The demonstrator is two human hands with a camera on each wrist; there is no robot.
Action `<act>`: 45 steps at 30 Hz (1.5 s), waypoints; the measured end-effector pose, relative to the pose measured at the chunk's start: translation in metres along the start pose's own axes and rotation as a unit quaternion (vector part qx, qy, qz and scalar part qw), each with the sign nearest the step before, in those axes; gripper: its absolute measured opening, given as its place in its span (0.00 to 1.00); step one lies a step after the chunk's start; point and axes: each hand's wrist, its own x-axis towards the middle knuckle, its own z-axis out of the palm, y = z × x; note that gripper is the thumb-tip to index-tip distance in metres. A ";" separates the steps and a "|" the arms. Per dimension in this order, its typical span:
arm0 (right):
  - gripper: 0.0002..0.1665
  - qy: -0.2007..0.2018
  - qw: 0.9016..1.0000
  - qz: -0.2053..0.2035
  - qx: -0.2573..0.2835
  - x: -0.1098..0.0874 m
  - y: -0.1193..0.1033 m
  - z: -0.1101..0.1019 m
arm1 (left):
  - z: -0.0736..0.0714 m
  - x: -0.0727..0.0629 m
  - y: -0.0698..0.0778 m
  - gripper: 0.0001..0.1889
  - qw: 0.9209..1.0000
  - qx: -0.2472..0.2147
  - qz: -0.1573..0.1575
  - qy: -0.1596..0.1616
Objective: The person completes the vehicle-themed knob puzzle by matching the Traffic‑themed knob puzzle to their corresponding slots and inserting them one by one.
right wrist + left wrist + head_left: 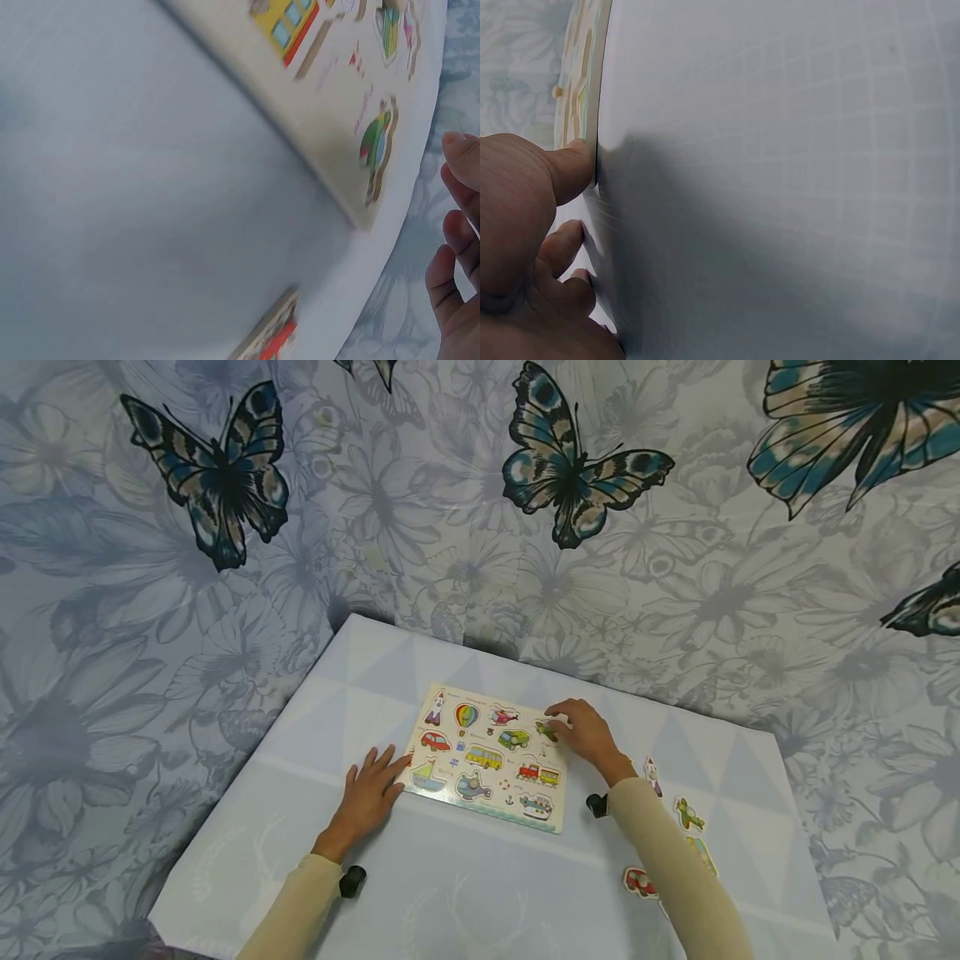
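Observation:
A wooden peg puzzle board [450, 799] with vehicle pictures lies on the table. My left hand [367, 797] rests at its left edge with fingers spread; in the left wrist view the thumb [574, 169] touches the board's edge. Over the upper right corner, by the green airplane picture [379, 146], hovers my right hand [581, 732]. Its fingers are loosely bent in the right wrist view, and no piece shows between them. Whether a fingertip touches the board is unclear.
Right of the board lie loose puzzle pieces: a rocket [652, 775], a green airplane [688, 814], a yellow piece [702, 855] and a red vehicle [637, 882]. The right sleeve [675, 860] partly covers them. Behind the table [300, 743] stands a wall [420, 527] with butterflies.

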 end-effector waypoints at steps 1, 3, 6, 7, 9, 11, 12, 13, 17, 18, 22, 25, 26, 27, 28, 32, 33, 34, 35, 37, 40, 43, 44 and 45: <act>0.14 0.003 1.000 0.002 -0.002 -0.003 0.004 -0.002 | 0.000 0.000 0.000 0.27 1.000 0.001 0.000 -0.001; 0.14 0.007 1.000 0.006 -0.005 -0.008 0.013 -0.004 | 0.000 0.000 0.000 0.27 1.000 0.002 -0.002 -0.006; 0.14 0.008 1.000 0.013 -0.012 -0.016 0.024 -0.008 | -0.001 0.000 -0.001 0.27 1.000 0.004 -0.003 -0.009; 0.14 0.008 1.000 0.015 -0.014 -0.019 0.027 -0.010 | -0.002 -0.001 -0.001 0.27 1.000 0.003 -0.003 -0.008; 0.14 0.010 1.000 0.021 -0.017 -0.023 0.034 -0.012 | -0.001 -0.001 -0.001 0.27 1.000 0.000 -0.002 -0.004; 0.15 0.010 0.999 0.028 -0.019 -0.027 0.040 -0.015 | 0.000 -0.001 -0.001 0.27 1.000 -0.002 0.000 0.001; 0.15 0.009 0.999 0.034 -0.020 -0.029 0.043 -0.016 | 0.000 0.000 -0.001 0.27 1.000 -0.002 0.001 0.001; 0.15 0.008 0.999 0.040 -0.018 -0.031 0.046 -0.017 | 0.000 0.000 -0.001 0.27 1.000 -0.002 0.002 0.002; 0.16 -0.001 0.998 0.060 -0.019 -0.040 0.057 -0.020 | 0.001 0.000 -0.003 0.27 1.000 -0.001 0.009 0.007; 0.16 -0.002 0.998 0.063 -0.019 -0.041 0.059 -0.021 | 0.001 0.000 -0.003 0.27 1.000 -0.001 0.011 0.010; 0.16 -0.005 0.997 0.069 -0.016 -0.047 0.067 -0.023 | 0.001 0.000 -0.003 0.26 1.000 -0.003 0.013 0.015; 0.16 -0.006 0.998 0.068 -0.013 -0.052 0.071 -0.024 | 0.002 0.000 -0.004 0.26 1.000 -0.001 0.014 0.014; 0.16 -0.006 0.998 0.069 -0.013 -0.053 0.073 -0.024 | 0.002 0.000 -0.004 0.26 1.000 -0.001 0.013 0.013; 0.15 -0.006 0.998 0.068 -0.012 -0.055 0.074 -0.024 | 0.002 0.000 -0.004 0.26 1.000 -0.002 0.013 0.012; 0.15 -0.007 0.998 0.067 -0.008 -0.056 0.075 -0.024 | 0.002 0.001 -0.005 0.26 1.000 -0.001 0.013 0.011; 0.13 -0.011 0.998 0.063 0.005 -0.061 0.079 -0.024 | 0.003 0.001 -0.006 0.26 1.000 0.000 0.013 0.007; 0.13 -0.013 0.998 0.063 0.007 -0.062 0.080 -0.024 | 0.003 0.002 -0.006 0.27 1.000 0.000 0.013 0.008; 0.13 -0.013 0.998 0.066 0.009 -0.062 0.081 -0.024 | 0.003 0.002 -0.006 0.27 1.000 -0.002 0.013 0.008; 0.13 -0.014 0.998 0.067 0.007 -0.063 0.081 -0.024 | 0.003 0.002 -0.006 0.27 1.000 -0.002 0.013 0.008; 0.13 -0.013 0.997 0.072 0.004 -0.064 0.083 -0.024 | 0.003 0.002 -0.006 0.27 1.000 -0.004 0.013 0.008; 0.13 -0.012 0.997 0.074 0.000 -0.066 0.085 -0.024 | 0.003 0.002 -0.005 0.27 1.000 -0.005 0.012 0.005; 0.13 -0.015 0.997 0.071 -0.001 -0.068 0.086 -0.025 | 0.003 0.002 -0.004 0.27 1.000 -0.005 0.013 0.006; 0.13 -0.016 0.997 0.071 -0.001 -0.069 0.087 -0.024 | 0.003 0.002 -0.004 0.27 1.000 -0.007 0.012 0.006; 0.13 -0.018 0.997 0.070 0.000 -0.069 0.087 -0.024 | 0.003 0.002 -0.004 0.27 1.000 -0.007 0.013 0.008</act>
